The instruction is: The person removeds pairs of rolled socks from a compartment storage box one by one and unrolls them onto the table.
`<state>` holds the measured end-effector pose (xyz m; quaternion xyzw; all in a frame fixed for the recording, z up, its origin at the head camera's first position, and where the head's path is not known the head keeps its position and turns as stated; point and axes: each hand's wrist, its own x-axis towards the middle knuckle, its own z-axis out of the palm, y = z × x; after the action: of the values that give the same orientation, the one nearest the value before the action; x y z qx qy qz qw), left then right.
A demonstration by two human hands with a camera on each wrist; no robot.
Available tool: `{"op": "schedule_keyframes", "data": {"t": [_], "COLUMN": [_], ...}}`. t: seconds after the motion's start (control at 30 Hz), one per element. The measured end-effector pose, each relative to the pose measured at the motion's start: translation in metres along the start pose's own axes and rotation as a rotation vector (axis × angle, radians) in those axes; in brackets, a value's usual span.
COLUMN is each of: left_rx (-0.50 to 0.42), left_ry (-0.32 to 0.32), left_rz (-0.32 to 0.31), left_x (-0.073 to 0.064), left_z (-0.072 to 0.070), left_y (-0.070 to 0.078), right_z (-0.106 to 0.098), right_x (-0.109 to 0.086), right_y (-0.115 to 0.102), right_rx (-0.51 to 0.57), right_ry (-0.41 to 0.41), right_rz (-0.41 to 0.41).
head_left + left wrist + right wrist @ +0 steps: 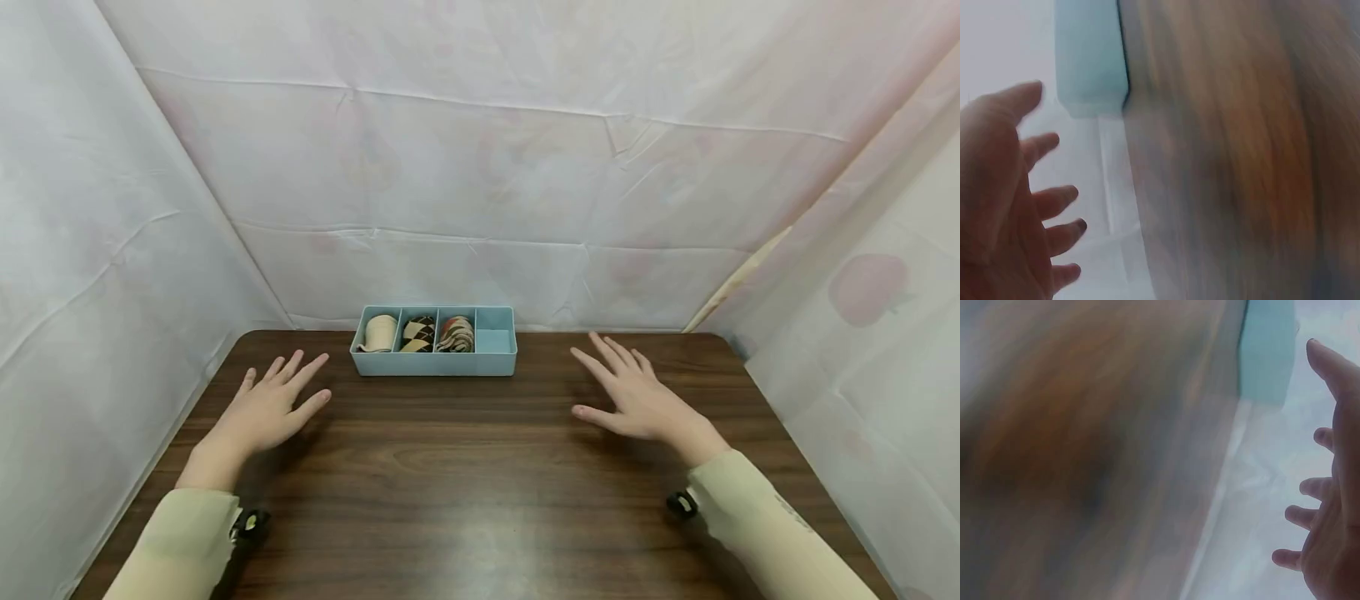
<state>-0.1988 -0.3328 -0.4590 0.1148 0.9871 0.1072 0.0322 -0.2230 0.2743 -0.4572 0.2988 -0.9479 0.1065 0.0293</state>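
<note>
A light-blue divided box point(435, 365) stands at the far edge of the table in the head view. From the left, its compartments hold a cream rolled cloth point(381, 332), a black-and-tan checked roll point(417, 334) and a striped, folded roll point(456, 335). The rightmost compartment point(494, 341) has nothing in it. To the box's left, my left hand point(266, 408) spreads its fingers over the table, holding nothing. My right hand point(633, 396) is likewise spread on the box's right side, apart from it. Both wrist views catch an end of the box beyond the thumb.
The dark brown wooden table point(442, 483) has rounded far corners. A pale cloth sheet point(480, 183) hangs right behind the box, and more sheeting flanks the table on both sides. Each wrist carries a small black device point(251, 523) at the sleeve.
</note>
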Motion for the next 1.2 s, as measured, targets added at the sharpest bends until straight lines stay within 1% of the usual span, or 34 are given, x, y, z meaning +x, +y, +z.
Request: {"op": "schedule_keyframes", "data": {"t": [0.07,0.13,0.27,0.33,0.43,0.53,0.6,0.67,0.73,0.8,0.83,0.9,1.0,1.1,1.2], "left_rx": [-0.047,-0.105,-0.283,-0.396,-0.552,-0.667,-0.732,-0.832,-0.927,-1.002,-1.022,-1.025,-1.014,-1.009,-1.007], "left_ry": [0.003,0.023,0.109,0.16,0.228,0.283,0.318,0.35,0.384,0.419,0.433,0.459,0.465,0.478,0.502], "left_rz": [-0.021,-0.037,-0.057,-0.076,-0.117,-0.159,-0.174,-0.173,-0.169,-0.161,-0.159,-0.157,-0.157,-0.182,-0.206], "left_x": [0.005,0.011,0.026,0.034,0.044,0.05,0.054,0.058,0.065,0.072,0.076,0.081,0.086,0.085,0.081], "left_z": [0.001,0.005,0.013,0.018,0.025,0.031,0.035,0.04,0.045,0.051,0.054,0.061,0.072,0.079,0.081], "left_y": [0.005,0.009,0.021,0.026,0.036,0.046,0.053,0.058,0.064,0.069,0.071,0.074,0.076,0.073,0.07], "right_z": [-0.002,-0.005,-0.01,-0.01,-0.006,0.0,0.003,0.004,0.005,0.006,0.007,0.009,0.011,0.015,0.021], "right_x": [0.017,0.032,0.065,0.082,0.107,0.13,0.142,0.153,0.16,0.168,0.173,0.181,0.196,0.212,0.229], "right_y": [-0.011,-0.021,-0.038,-0.047,-0.062,-0.077,-0.086,-0.094,-0.101,-0.107,-0.109,-0.116,-0.127,-0.142,-0.157], "right_rx": [0.018,0.031,0.064,0.121,0.237,0.331,0.368,0.398,0.424,0.431,0.437,0.447,0.486,0.524,0.539], "right_ry": [0.011,0.026,0.055,0.07,0.099,0.108,0.111,0.119,0.126,0.125,0.121,0.109,0.106,0.112,0.1], "right_rz": [-0.028,-0.052,-0.08,-0.073,-0.063,-0.05,-0.056,-0.065,-0.068,-0.07,-0.07,-0.075,-0.087,-0.096,-0.1]}}
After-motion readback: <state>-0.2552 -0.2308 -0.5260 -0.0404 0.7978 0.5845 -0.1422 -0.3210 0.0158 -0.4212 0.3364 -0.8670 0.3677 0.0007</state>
